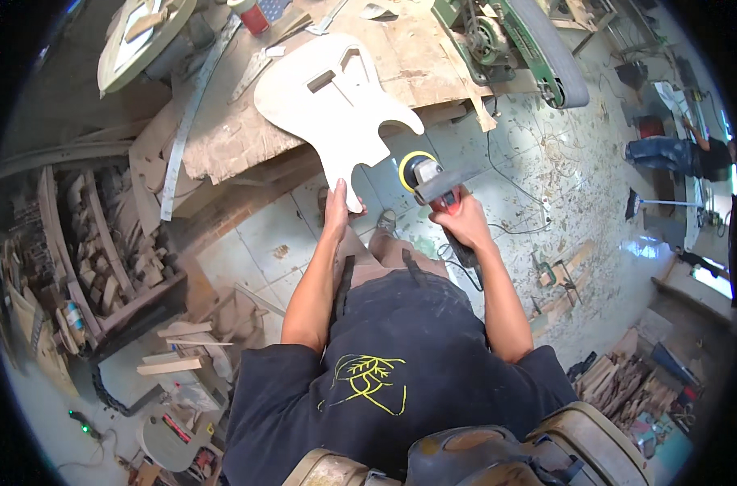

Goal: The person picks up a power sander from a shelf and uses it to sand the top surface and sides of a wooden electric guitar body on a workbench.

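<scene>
Sawdust-strewn workshop floor (538,202) below. Right hand (464,220) is closed around a red angle grinder (433,185); left hand (337,212) grips the lower horn of an unfinished wooden guitar body (336,101), which overhangs a worn workbench (401,57) beyond.

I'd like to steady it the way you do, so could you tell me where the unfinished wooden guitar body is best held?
Grip the guitar body by its lower horn, coming from below, as the left hand does. That horn overhangs the workbench edge, so fingers can wrap it, probably clear of the sander in the right hand.
</scene>
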`<state>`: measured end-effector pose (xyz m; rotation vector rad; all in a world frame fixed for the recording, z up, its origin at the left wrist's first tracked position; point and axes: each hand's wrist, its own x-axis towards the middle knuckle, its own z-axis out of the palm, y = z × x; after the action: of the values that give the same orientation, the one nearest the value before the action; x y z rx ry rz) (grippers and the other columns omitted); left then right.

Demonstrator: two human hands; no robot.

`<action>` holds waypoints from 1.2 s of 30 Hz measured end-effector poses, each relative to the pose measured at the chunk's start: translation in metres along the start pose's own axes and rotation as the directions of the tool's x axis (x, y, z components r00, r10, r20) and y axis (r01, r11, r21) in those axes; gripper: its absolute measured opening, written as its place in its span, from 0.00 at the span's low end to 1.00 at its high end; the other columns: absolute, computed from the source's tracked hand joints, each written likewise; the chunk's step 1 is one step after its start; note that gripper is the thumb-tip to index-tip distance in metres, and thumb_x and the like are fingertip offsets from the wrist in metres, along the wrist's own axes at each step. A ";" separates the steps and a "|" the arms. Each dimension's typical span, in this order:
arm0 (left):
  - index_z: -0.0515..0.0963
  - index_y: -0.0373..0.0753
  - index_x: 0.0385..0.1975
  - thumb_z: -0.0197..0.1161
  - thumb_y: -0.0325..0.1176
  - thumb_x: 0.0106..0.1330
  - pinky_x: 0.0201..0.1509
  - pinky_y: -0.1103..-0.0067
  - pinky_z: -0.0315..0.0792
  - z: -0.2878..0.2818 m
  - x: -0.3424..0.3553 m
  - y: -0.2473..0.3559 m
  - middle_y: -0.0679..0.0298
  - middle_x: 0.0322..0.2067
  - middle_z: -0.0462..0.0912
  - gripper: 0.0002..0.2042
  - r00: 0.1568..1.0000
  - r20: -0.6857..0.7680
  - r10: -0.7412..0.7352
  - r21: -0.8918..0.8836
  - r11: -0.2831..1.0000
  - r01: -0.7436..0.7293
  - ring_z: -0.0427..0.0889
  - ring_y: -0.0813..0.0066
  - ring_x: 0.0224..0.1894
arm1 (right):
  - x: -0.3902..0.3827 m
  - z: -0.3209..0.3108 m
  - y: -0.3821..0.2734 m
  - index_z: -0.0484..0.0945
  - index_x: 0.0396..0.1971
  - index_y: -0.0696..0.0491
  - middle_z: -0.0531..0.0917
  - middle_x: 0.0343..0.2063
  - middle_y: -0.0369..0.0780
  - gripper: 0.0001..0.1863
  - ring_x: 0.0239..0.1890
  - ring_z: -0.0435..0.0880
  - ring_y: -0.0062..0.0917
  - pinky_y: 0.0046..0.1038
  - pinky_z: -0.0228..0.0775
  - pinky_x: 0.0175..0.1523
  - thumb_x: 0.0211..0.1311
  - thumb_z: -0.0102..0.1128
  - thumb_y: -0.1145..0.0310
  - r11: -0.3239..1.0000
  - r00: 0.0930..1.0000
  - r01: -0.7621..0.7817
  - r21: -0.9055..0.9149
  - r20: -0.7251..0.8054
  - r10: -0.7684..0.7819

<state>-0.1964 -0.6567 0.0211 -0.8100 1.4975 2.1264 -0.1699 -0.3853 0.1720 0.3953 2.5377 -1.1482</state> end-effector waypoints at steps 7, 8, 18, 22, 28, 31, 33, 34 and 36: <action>0.64 0.37 0.50 0.48 0.57 0.75 0.25 0.73 0.79 0.002 -0.001 -0.004 0.58 0.23 0.80 0.25 0.999 -0.003 0.049 0.026 0.998 -0.048 0.81 0.70 0.22 | 0.045 0.010 -0.016 0.77 0.42 0.61 0.85 0.36 0.56 0.35 0.43 0.85 0.51 0.42 0.75 0.51 0.36 0.72 0.51 0.996 0.995 0.043 -0.074 0.090 -0.036; 0.64 0.37 0.50 0.48 0.57 0.75 0.25 0.73 0.79 0.005 -0.002 -0.003 0.58 0.23 0.80 0.25 0.999 -0.007 0.048 0.019 0.999 -0.048 0.81 0.70 0.22 | 0.047 0.010 -0.017 0.77 0.42 0.61 0.85 0.36 0.56 0.35 0.43 0.85 0.51 0.42 0.75 0.51 0.36 0.72 0.51 0.996 0.995 0.045 -0.079 0.095 -0.038; 0.67 0.36 0.48 0.48 0.57 0.75 0.23 0.73 0.77 0.007 0.003 -0.007 0.59 0.23 0.79 0.25 0.994 -0.018 0.111 0.034 0.993 -0.110 0.81 0.70 0.21 | 0.053 0.019 -0.038 0.76 0.44 0.62 0.85 0.38 0.57 0.35 0.45 0.83 0.53 0.43 0.74 0.52 0.37 0.71 0.52 0.970 0.978 0.116 -0.215 0.196 -0.073; 0.68 0.37 0.45 0.46 0.58 0.75 0.24 0.73 0.78 -0.006 0.013 -0.018 0.60 0.21 0.79 0.25 0.988 -0.026 0.152 0.109 0.983 -0.149 0.81 0.70 0.21 | 0.054 0.016 -0.040 0.76 0.44 0.62 0.85 0.38 0.57 0.35 0.45 0.83 0.54 0.44 0.74 0.52 0.37 0.70 0.52 0.966 0.978 0.136 -0.221 0.183 -0.096; 0.68 0.37 0.47 0.47 0.58 0.74 0.24 0.73 0.78 -0.001 0.008 -0.011 0.60 0.22 0.79 0.25 0.989 -0.009 0.145 0.083 0.986 -0.144 0.81 0.70 0.21 | 0.063 0.008 -0.035 0.75 0.45 0.61 0.85 0.38 0.57 0.35 0.44 0.83 0.53 0.44 0.74 0.52 0.38 0.70 0.52 0.964 0.988 0.107 -0.244 0.131 -0.077; 0.68 0.36 0.47 0.47 0.58 0.75 0.24 0.72 0.78 0.003 0.004 -0.006 0.59 0.22 0.79 0.25 0.993 -0.005 0.120 0.074 0.990 -0.119 0.81 0.70 0.21 | 0.064 0.012 -0.038 0.75 0.46 0.61 0.85 0.38 0.57 0.36 0.44 0.83 0.54 0.44 0.74 0.51 0.38 0.69 0.52 0.955 0.979 0.126 -0.270 0.188 -0.076; 0.68 0.36 0.47 0.47 0.58 0.75 0.24 0.72 0.78 -0.006 0.007 -0.009 0.59 0.22 0.79 0.25 0.992 -0.038 0.123 0.113 0.987 -0.118 0.80 0.70 0.21 | 0.063 0.019 -0.041 0.75 0.47 0.60 0.85 0.38 0.57 0.35 0.44 0.84 0.53 0.44 0.75 0.51 0.38 0.69 0.53 0.936 0.962 0.193 -0.294 0.244 -0.122; 0.68 0.36 0.47 0.47 0.58 0.75 0.24 0.72 0.79 -0.009 0.009 -0.011 0.59 0.22 0.79 0.25 0.990 -0.067 0.124 0.152 0.982 -0.113 0.80 0.70 0.21 | 0.063 0.017 -0.041 0.75 0.47 0.60 0.85 0.38 0.57 0.35 0.44 0.84 0.53 0.44 0.75 0.51 0.38 0.69 0.53 0.935 0.961 0.197 -0.294 0.245 -0.126; 0.68 0.37 0.47 0.47 0.58 0.75 0.24 0.72 0.79 -0.007 0.009 -0.011 0.59 0.22 0.79 0.25 0.992 -0.040 0.122 0.128 0.985 -0.116 0.80 0.69 0.21 | 0.062 0.013 -0.041 0.75 0.47 0.58 0.85 0.38 0.56 0.34 0.44 0.84 0.52 0.44 0.75 0.51 0.39 0.69 0.54 0.963 0.977 0.154 -0.222 0.180 -0.115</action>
<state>-0.1940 -0.6593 0.0056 -0.7484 1.7251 2.0843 -0.2394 -0.4141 0.1664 0.0649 2.5447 -0.8687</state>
